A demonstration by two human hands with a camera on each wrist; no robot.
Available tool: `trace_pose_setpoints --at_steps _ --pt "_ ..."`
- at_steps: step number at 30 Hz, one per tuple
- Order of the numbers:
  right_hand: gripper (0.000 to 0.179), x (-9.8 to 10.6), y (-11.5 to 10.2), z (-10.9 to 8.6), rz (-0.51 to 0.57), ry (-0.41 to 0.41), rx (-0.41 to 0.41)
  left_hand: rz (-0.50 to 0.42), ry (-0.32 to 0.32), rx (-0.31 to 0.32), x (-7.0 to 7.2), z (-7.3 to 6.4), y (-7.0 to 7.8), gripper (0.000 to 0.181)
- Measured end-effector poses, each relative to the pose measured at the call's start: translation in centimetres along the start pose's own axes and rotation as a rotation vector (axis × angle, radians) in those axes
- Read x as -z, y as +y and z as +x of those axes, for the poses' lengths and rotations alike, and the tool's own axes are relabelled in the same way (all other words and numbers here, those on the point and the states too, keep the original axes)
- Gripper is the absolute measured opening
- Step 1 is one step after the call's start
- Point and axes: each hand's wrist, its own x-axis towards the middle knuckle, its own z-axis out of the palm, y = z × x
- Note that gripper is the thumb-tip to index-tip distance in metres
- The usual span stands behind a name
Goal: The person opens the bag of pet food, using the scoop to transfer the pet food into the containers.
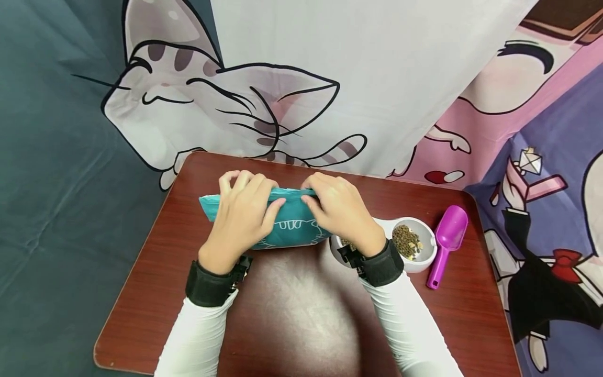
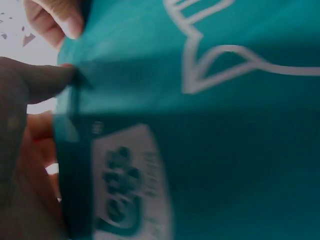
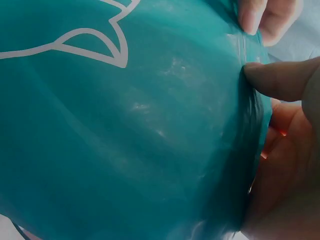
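Observation:
A teal cat food bag point(image 1: 296, 233) with a white cat outline stands on the table between both hands. The left hand point(image 1: 245, 209) pinches its top edge, thumb on the near face and fingers behind. Close beside it, the right hand point(image 1: 341, 209) pinches the same edge with thumb and fingers. In the left wrist view, the left thumb point(image 2: 47, 82) presses near a white printed label point(image 2: 130, 185) on the bag. The right wrist view has the right thumb point(image 3: 280, 80) against the zip strip along the bag's top. Whether the zip is sealed cannot be told.
A white double bowl point(image 1: 414, 264) with brown kibble point(image 1: 406, 241) stands to the right, partly behind the right hand. Right of it lies a purple scoop point(image 1: 449, 233). The brown table point(image 1: 160, 293) has rounded corners. A printed cat curtain point(image 1: 377, 68) hangs behind.

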Motion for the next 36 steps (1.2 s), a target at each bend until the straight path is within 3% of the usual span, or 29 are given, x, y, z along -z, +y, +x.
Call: trace_pose_setpoints --at_steps 3,6,15,21,30,36 --pt "0.011 0.0 -0.3 0.2 -0.028 -0.013 0.004 -0.032 -0.074 0.016 0.4 0.5 0.1 0.019" --pt "0.012 -0.1 -0.5 0.4 -0.049 -0.008 0.023 -0.057 -0.109 0.023 0.6 0.8 0.0 0.015" --pt "0.005 -0.3 -0.7 0.7 -0.048 0.011 0.046 -0.077 -0.126 0.021 0.4 1.1 -0.1 0.013" --pt "0.011 -0.6 -1.3 1.1 -0.037 0.027 0.072 -0.075 -0.132 0.037 0.4 1.1 0.0 0.012" --pt "0.010 -1.0 -1.7 1.5 -0.083 0.019 0.064 -0.076 -0.296 0.143 3.3 1.1 -0.9 0.012" --pt "0.025 -1.1 -2.3 2.4 -0.127 -0.017 0.102 -0.148 -0.360 0.137 3.5 1.1 -1.7 0.012"
